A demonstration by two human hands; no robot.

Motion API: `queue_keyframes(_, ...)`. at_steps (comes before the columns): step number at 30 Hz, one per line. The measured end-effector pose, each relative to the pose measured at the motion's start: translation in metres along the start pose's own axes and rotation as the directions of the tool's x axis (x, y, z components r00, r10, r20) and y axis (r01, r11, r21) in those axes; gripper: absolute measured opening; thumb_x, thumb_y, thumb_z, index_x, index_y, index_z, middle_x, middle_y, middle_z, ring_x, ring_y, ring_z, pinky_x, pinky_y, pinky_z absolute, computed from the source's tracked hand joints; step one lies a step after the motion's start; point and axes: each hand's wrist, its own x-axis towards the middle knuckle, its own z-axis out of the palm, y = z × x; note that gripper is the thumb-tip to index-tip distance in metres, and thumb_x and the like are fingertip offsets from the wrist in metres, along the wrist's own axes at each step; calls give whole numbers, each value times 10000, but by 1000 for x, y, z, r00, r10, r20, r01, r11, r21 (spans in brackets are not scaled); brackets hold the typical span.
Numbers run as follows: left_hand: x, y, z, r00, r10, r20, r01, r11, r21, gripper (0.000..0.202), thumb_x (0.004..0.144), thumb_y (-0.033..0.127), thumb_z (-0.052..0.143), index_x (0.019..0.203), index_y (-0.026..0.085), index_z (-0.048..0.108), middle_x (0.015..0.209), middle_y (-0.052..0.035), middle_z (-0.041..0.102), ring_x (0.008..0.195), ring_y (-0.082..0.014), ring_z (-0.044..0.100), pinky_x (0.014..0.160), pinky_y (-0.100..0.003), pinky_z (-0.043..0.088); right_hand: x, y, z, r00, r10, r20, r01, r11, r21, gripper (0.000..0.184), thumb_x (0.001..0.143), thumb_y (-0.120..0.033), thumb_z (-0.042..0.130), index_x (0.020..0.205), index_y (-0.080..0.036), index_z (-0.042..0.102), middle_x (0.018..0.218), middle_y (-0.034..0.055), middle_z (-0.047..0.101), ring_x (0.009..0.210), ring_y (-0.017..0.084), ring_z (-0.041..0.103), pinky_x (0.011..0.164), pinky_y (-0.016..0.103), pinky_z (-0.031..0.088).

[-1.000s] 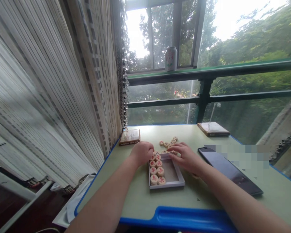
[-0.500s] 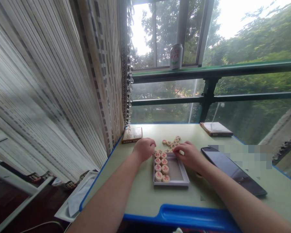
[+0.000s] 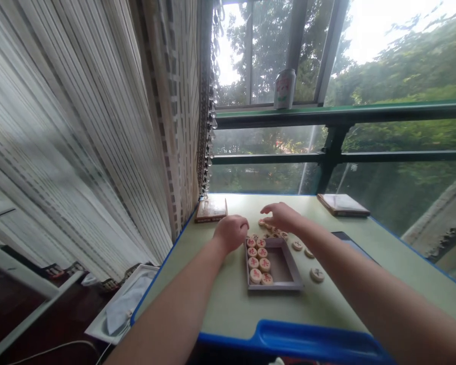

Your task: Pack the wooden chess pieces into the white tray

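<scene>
A shallow grey box [image 3: 298, 280] lies on the table, with two columns of round Chinese chess pieces [image 3: 265, 265] marked in red along its left side. Its right part shows a bare bottom. My left hand [image 3: 231, 234] is closed beside the box's far left corner, fingers curled, and what they hold, if anything, is hidden. Beyond the box, my right hand [image 3: 283, 217] reaches over loose chess pieces [image 3: 276, 233], its fingers apart. More pieces, among them one black-marked piece [image 3: 317, 275], lie right of the box near my right forearm.
A flat case [image 3: 211, 210] stands at the table's far left, another flat case [image 3: 343, 205] at the far right. My right arm partly covers a dark tablet [image 3: 355, 242]. A can [image 3: 285, 90] stands on the window ledge. The table [image 3: 224, 314] has a blue edge.
My right hand has moved from the box's far right corner to the loose pieces beyond, and its fingers have spread. My left hand keeps its place by the box. The view has shifted slightly.
</scene>
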Motion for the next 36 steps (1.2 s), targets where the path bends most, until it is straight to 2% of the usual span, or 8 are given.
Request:
queue_keyframes(5,1,2,2,999,34,8,-35,999,36,268,750,153,425,681,177,682,722,-39,676,703,-158,602,698,-262,452,23,3,25,998,-30,53,32,999,-27,206,708,-229,604,881,-222,716,848,47,706,845,212,602,739,284,436)
queue_keyframes(8,0,7,1,999,49,17,-50,997,57,276,760,168,415,672,176,676,715,-41,670,692,-158,597,679,-260,448,24,-2,25,998,-53,32,53,999,7,187,730,-225,578,867,-207,704,857,45,702,810,191,612,715,258,430)
queue_keyframes(15,-2,13,-4,998,59,28,-60,997,58,286,770,179,409,702,170,687,744,-52,675,704,-162,599,684,-268,451,-40,-18,-7,998,-11,-65,25,975,220,234,783,-339,526,926,-222,670,861,31,686,659,144,593,588,239,434)
queue_keyframes(18,-3,13,-3,999,46,-27,-45,998,36,282,760,163,415,701,167,691,742,-51,680,708,-156,599,697,-265,452,-79,-18,-5,990,-113,-82,134,942,308,220,787,-329,524,898,-234,688,791,13,684,650,142,582,609,243,441)
queue_keyframes(21,-5,18,0,996,49,-73,-52,998,-38,282,740,130,420,680,167,693,707,-37,681,701,-142,604,704,-245,453,-102,-12,10,966,-46,-255,109,966,236,235,789,-358,530,852,-220,710,699,23,671,596,146,564,619,265,443)
queue_keyframes(23,-7,23,3,993,59,-105,-66,996,-64,282,733,122,423,661,168,691,686,-32,677,685,-136,602,696,-237,455,-106,-8,21,950,-8,-311,89,965,246,233,777,-362,552,864,-223,717,729,32,682,655,164,584,666,280,453)
queue_keyframes(27,-9,28,4,989,53,-137,-58,998,-30,277,735,132,429,653,169,691,675,-38,670,673,-144,597,682,-247,457,-104,-3,33,970,22,-241,45,962,268,219,747,-391,594,861,-261,729,757,33,683,825,201,588,767,312,460)
queue_keyframes(36,-7,19,1,990,36,-137,-33,999,19,261,719,137,441,633,175,684,673,-34,676,666,-151,606,662,-250,450,-106,-2,19,975,-135,-175,165,972,165,268,728,-243,542,930,-236,718,810,33,698,889,220,540,812,334,436)
